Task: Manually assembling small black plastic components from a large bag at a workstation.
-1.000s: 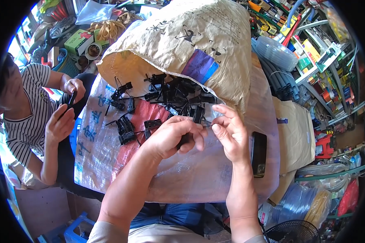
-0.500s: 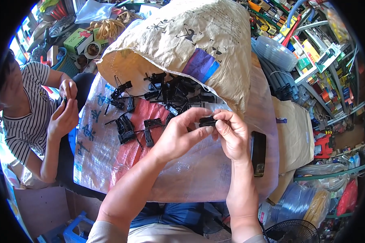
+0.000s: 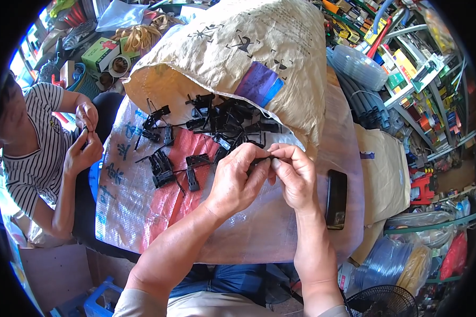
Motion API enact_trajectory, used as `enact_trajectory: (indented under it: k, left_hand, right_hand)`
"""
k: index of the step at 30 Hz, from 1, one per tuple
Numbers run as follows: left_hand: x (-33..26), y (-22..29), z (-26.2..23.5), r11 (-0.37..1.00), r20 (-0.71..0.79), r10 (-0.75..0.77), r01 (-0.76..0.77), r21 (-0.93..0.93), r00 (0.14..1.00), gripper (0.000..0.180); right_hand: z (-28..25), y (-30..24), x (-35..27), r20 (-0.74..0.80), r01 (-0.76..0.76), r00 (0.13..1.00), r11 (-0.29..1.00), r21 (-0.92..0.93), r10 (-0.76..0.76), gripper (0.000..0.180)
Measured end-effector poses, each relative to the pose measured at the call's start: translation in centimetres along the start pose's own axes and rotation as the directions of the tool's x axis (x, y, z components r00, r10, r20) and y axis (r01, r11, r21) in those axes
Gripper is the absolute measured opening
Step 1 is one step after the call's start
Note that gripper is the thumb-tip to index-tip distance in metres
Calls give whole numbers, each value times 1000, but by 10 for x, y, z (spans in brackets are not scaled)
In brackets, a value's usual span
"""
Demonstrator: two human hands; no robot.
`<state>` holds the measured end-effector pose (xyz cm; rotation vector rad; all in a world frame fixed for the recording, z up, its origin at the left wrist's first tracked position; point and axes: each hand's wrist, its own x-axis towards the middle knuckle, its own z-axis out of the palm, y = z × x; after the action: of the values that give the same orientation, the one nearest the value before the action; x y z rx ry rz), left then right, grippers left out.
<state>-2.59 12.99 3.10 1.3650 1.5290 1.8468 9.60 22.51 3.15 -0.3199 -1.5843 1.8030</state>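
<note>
Both my hands meet over the table cover, fingers closed around a small black plastic part (image 3: 260,160) that is mostly hidden by them. My left hand (image 3: 239,173) grips its left side with thumb and fingers. On the other end, my right hand (image 3: 295,171) pinches it between thumb and forefinger. Beyond my hands, a pile of black plastic parts (image 3: 230,116) spills from the mouth of a large tan woven sack (image 3: 296,95). Several more black parts (image 3: 162,168) lie apart from the pile, left of my hands, on a red stripe of the woven plastic sheet (image 3: 222,232).
A black phone (image 3: 336,199) lies at the right of the sheet. At the left sits a person in a striped shirt (image 3: 50,103), handling something small and dark. Crowded shelves (image 3: 418,100), coiled clear hose (image 3: 359,68) and a black fan (image 3: 382,302) line the right side.
My left hand has turned and curled in closer to my right hand, so less of the black part shows. Both hands shifted slightly left.
</note>
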Motion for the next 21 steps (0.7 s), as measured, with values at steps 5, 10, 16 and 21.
enact_trajectory:
  k: [5,10,16,21]
  left_hand:
    - [1,7,-5,997,3,13,-13,80,1000,8]
    - [15,-10,-32,740,-3,-407,328,-587,913,12]
    - [24,-17,-57,82,173,-498,245,-966,850,14]
    - [26,-9,-49,227,83,-555,247,-942,828,11]
  right_hand:
    - [0,3,0,20,-24,1000,999,46,23,13]
    - [-14,-4,5,-100,-25,995,955,-296,-5,16]
    - [-24,17,8,-36,41,988,477,-878,-152,27]
    - [-20,23,7,-106,-14,984,535,-845,-143,16]
